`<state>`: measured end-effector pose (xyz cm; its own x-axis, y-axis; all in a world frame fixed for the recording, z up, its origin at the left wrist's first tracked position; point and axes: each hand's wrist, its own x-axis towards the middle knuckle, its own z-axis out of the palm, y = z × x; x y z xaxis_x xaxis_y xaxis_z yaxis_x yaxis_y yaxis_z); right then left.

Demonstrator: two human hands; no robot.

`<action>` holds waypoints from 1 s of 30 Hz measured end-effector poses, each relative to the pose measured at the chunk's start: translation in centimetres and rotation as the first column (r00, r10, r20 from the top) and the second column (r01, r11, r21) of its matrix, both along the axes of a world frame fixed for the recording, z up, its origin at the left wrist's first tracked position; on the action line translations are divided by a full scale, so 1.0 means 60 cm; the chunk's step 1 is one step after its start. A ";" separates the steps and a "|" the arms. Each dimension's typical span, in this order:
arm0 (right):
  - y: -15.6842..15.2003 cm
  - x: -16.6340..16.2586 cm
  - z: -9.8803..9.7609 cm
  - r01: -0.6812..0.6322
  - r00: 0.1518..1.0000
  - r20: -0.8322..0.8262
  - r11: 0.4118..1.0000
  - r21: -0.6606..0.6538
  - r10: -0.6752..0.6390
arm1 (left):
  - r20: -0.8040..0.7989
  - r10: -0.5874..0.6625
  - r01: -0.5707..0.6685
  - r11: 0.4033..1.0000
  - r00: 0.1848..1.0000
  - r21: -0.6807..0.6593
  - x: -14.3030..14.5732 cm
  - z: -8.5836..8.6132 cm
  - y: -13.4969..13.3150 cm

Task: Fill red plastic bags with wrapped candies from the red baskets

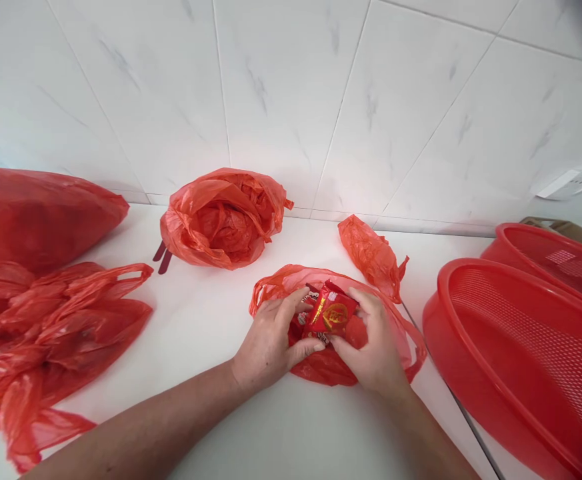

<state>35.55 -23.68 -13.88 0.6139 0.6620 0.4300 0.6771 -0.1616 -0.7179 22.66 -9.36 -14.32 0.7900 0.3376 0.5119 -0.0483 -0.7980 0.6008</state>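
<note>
My left hand point(269, 343) and my right hand point(377, 347) together hold a small red packet with a gold emblem point(331, 313) between their fingertips. They hold it just over the mouth of an open red plastic bag point(321, 367) lying on the white counter point(205, 320). More small packets show inside that bag, partly hidden by my fingers.
A crumpled red bag point(223, 219) sits behind by the tiled wall, with a small twisted one point(372, 255) to its right. A full red bag point(35, 213) and a heap of empty ones point(45, 340) lie at the left. Two red mesh baskets point(521, 360) stand at the right.
</note>
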 end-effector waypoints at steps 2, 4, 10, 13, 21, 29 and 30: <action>0.002 -0.003 -0.005 -0.028 0.999 0.035 0.999 -0.020 0.028 | -0.012 0.008 -0.009 0.999 1.000 -0.033 0.001 -0.005 -0.003; 0.004 -0.005 -0.008 -0.045 0.998 0.038 0.998 -0.043 0.046 | -0.017 0.025 -0.026 0.997 1.000 -0.073 0.001 -0.009 -0.005; 0.009 -0.002 -0.011 -0.019 0.988 -0.156 0.998 -0.062 0.010 | 0.016 0.048 -0.044 0.979 0.999 -0.198 0.001 -0.010 -0.003; 0.009 0.000 -0.012 0.017 0.958 -0.285 0.999 -0.047 -0.030 | 0.026 0.080 -0.072 0.973 0.996 -0.220 0.001 -0.010 -0.001; 0.008 -0.011 0.006 -0.097 0.818 -0.574 0.990 -0.104 0.020 | 0.048 0.089 -0.074 0.964 0.995 -0.257 0.001 -0.013 0.002; 0.014 -0.023 0.009 -0.130 0.754 -0.650 0.992 -0.005 0.095 | 0.045 0.033 -0.020 0.963 0.998 -0.268 0.004 -0.014 0.003; 0.014 -0.023 0.009 -0.126 0.758 -0.645 0.992 0.003 0.098 | 0.029 0.023 -0.014 0.962 0.999 -0.273 0.004 -0.014 0.003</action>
